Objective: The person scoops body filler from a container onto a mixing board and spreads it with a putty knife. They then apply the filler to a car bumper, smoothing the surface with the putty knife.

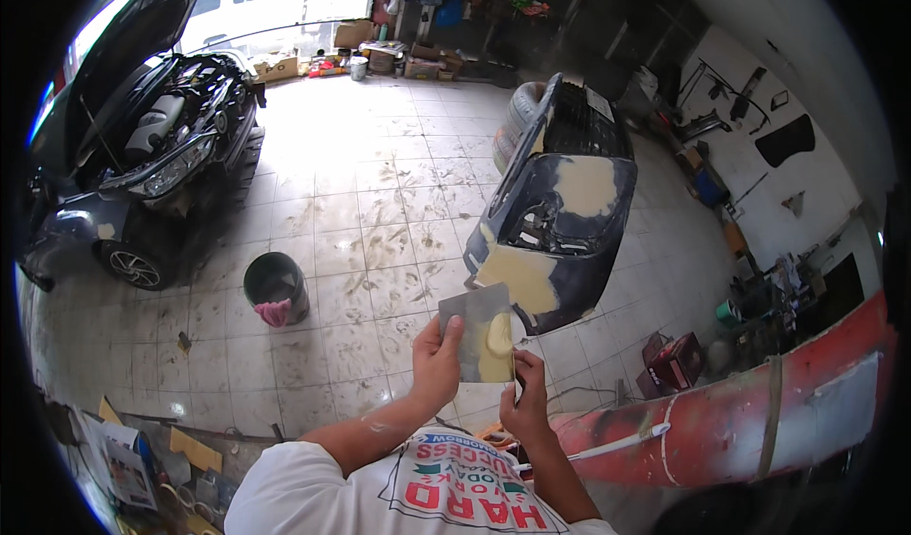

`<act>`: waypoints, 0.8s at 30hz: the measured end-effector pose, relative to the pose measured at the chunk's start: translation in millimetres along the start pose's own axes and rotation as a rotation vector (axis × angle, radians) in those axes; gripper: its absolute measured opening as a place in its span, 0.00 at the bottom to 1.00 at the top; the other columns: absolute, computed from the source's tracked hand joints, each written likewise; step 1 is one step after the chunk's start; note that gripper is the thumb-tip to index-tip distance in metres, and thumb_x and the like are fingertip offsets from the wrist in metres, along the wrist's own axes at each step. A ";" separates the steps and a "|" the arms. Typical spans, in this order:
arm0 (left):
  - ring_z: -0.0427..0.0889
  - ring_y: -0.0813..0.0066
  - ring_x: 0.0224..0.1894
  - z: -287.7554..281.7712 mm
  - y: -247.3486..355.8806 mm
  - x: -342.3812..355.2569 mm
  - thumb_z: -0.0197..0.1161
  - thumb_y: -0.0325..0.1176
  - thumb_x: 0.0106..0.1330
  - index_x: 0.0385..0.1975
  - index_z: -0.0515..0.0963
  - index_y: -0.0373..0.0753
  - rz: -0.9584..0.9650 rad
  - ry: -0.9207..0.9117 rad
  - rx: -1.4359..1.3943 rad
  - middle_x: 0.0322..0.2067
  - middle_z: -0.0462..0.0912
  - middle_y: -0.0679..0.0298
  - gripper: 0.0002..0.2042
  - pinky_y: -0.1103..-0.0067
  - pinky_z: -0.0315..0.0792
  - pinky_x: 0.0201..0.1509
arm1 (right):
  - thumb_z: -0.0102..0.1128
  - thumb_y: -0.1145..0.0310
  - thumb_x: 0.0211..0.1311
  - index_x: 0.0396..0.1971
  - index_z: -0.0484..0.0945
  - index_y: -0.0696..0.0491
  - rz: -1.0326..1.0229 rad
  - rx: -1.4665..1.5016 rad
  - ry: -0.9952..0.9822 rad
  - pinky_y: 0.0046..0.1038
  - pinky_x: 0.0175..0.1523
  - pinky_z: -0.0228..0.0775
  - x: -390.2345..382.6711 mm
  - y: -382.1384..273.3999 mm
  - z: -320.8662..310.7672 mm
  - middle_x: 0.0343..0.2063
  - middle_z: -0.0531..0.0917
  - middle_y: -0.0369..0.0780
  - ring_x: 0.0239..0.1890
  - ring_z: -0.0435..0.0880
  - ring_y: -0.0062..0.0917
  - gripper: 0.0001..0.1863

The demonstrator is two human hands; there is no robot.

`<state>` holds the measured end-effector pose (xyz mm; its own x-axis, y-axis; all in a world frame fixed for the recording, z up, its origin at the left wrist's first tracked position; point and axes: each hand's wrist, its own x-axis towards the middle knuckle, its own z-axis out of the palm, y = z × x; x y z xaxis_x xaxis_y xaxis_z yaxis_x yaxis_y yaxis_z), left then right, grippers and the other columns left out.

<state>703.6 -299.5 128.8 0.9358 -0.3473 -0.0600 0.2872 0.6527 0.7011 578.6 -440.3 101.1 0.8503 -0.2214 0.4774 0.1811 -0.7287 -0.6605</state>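
My left hand (438, 359) grips a flat grey metal plate (461, 319) by its left side, the thumb lying on top. A thick smear of pale yellow putty (496, 338) covers the plate's right part. At the plate's right edge is my right hand (528, 394), its fingers closed in a pinch; what they hold, if anything, is too thin to make out. Just beyond the plate stands a dark car bumper (607, 250) with beige filler patches (520, 277) on its near end and its upper face.
A tire (522, 112) stands against the bumper's far side. On the left are a car (142, 146) with its hood raised and a dark bucket (285, 283) with a pink cloth over its rim. A red and grey body panel (655, 431) lies at right.
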 end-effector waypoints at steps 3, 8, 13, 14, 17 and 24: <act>0.84 0.81 0.42 -1.6 6.4 2.6 0.58 0.36 0.83 0.56 0.81 0.33 -0.011 -0.054 0.069 0.44 0.89 0.64 0.14 0.81 0.77 0.46 | 0.56 0.92 0.48 0.59 0.75 0.53 0.021 -0.178 -0.248 0.44 0.69 0.71 4.6 9.4 -13.8 0.60 0.74 0.51 0.62 0.77 0.52 0.35; 0.84 0.77 0.25 1.8 15.7 -1.4 0.60 0.34 0.81 0.57 0.81 0.35 0.124 -0.308 0.967 0.25 0.85 0.56 0.13 0.77 0.75 0.30 | 0.58 0.88 0.41 0.51 0.88 0.51 -0.081 -0.354 0.051 0.42 0.65 0.71 42.0 -16.0 -66.5 0.52 0.85 0.42 0.61 0.81 0.43 0.32; 0.80 0.64 0.19 17.7 24.1 -2.0 0.62 0.31 0.78 0.54 0.82 0.37 0.365 -0.278 0.902 0.21 0.80 0.50 0.10 0.72 0.74 0.26 | 0.62 0.86 0.39 0.48 0.89 0.50 -0.192 -0.182 -0.160 0.42 0.55 0.75 54.6 -41.6 -38.8 0.48 0.87 0.37 0.55 0.83 0.39 0.30; 0.80 0.64 0.19 19.1 27.9 0.8 0.62 0.31 0.78 0.53 0.82 0.36 0.390 -0.283 0.920 0.21 0.80 0.50 0.10 0.72 0.74 0.27 | 0.63 0.86 0.39 0.48 0.89 0.50 -0.201 -0.140 -0.157 0.41 0.54 0.75 51.1 -43.1 -31.1 0.48 0.87 0.37 0.55 0.83 0.39 0.30; 0.80 0.67 0.20 21.5 40.8 9.9 0.61 0.32 0.79 0.51 0.82 0.35 0.444 -0.241 0.901 0.22 0.80 0.49 0.10 0.73 0.74 0.27 | 0.64 0.85 0.40 0.53 0.87 0.47 -0.185 -0.055 -0.299 0.42 0.55 0.73 34.1 -50.6 -16.7 0.49 0.86 0.34 0.57 0.83 0.33 0.33; 0.86 0.74 0.34 25.2 42.7 39.6 0.59 0.37 0.82 0.56 0.80 0.33 -0.073 0.001 0.185 0.37 0.88 0.58 0.14 0.77 0.79 0.36 | 0.64 0.89 0.43 0.59 0.78 0.46 -0.339 0.113 0.090 0.53 0.72 0.66 33.9 -50.7 -21.7 0.59 0.75 0.47 0.65 0.77 0.50 0.38</act>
<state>747.7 -302.3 174.2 0.9142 -0.3882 -0.1162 0.3120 0.4912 0.8133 587.5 -425.0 163.4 0.6864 -0.0393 0.7262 0.5031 -0.6954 -0.5132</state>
